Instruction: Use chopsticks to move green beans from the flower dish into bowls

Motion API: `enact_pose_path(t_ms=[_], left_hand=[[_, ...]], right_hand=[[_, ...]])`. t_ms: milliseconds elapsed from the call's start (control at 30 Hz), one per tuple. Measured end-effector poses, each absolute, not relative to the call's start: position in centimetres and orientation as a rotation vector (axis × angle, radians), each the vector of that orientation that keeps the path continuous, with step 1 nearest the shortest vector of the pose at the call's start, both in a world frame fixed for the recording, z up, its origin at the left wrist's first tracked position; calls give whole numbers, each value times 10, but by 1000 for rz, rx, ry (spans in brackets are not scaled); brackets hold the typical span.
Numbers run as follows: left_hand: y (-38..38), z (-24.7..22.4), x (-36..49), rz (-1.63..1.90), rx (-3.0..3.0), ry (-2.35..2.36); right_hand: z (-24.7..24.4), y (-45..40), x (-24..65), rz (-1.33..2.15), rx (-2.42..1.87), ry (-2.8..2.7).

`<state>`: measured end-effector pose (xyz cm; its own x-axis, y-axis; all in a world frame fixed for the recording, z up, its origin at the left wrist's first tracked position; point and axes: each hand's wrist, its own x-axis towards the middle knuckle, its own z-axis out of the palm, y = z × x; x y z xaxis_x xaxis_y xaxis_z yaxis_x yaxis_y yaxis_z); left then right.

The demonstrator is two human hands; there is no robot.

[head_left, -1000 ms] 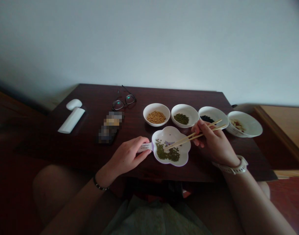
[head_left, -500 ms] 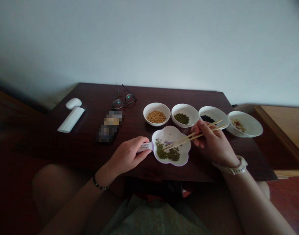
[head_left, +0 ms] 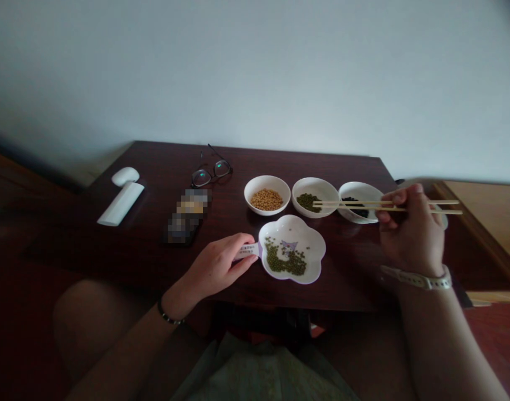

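My left hand (head_left: 221, 259) is closed on the handle of a white flower-shaped dish (head_left: 315, 239). Green beans (head_left: 282, 262) lie spread over the dish's lower left, round a small printed figure. My right hand (head_left: 413, 225) grips a pair of light wooden chopsticks (head_left: 350, 205), held nearly level. Their tips are over the white bowl (head_left: 330, 192) of green beans (head_left: 307, 201); whether a bean is between them I cannot tell. The sticks also cross in front of the bowl (head_left: 374, 192) of black beans (head_left: 350, 199). Behind my right hand, another bowl (head_left: 444, 218) is mostly hidden.
A white bowl (head_left: 248, 195) of yellow soybeans (head_left: 267, 199) stands left of the green beans. Eyeglasses (head_left: 213, 174), a dark phone-like object (head_left: 188, 217) with a blurred-out face and a white two-part object (head_left: 121, 203) lie further left on the dark table (head_left: 154, 159). A pale wall rises behind.
My right hand has moved right and up, bringing the chopstick tips from the flower-shaped dish to the bowl of green beans. My left hand and the dish stay in place.
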<state>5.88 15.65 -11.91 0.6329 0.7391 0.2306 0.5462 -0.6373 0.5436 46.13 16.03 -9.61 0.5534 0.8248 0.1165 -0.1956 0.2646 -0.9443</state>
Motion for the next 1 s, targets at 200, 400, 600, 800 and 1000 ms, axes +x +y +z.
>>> enact_pose_path(t_ms=[200,400,600,800,1000], left_hand=[[157,-119,58,621,2422,1015],[156,-118,58,620,2412,1018],[156,-116,59,600,2418,1016],[156,-116,61,594,2427,1017],[155,-114,61,587,2426,1020]], right_hand=[[-94,162,459,617,-1017,-723],[-93,150,437,1022,-1149,-938],[-98,145,426,1240,-1163,-1035],[-102,145,427,1231,-1197,-1090],[-101,144,427,1206,-1213,-1112]])
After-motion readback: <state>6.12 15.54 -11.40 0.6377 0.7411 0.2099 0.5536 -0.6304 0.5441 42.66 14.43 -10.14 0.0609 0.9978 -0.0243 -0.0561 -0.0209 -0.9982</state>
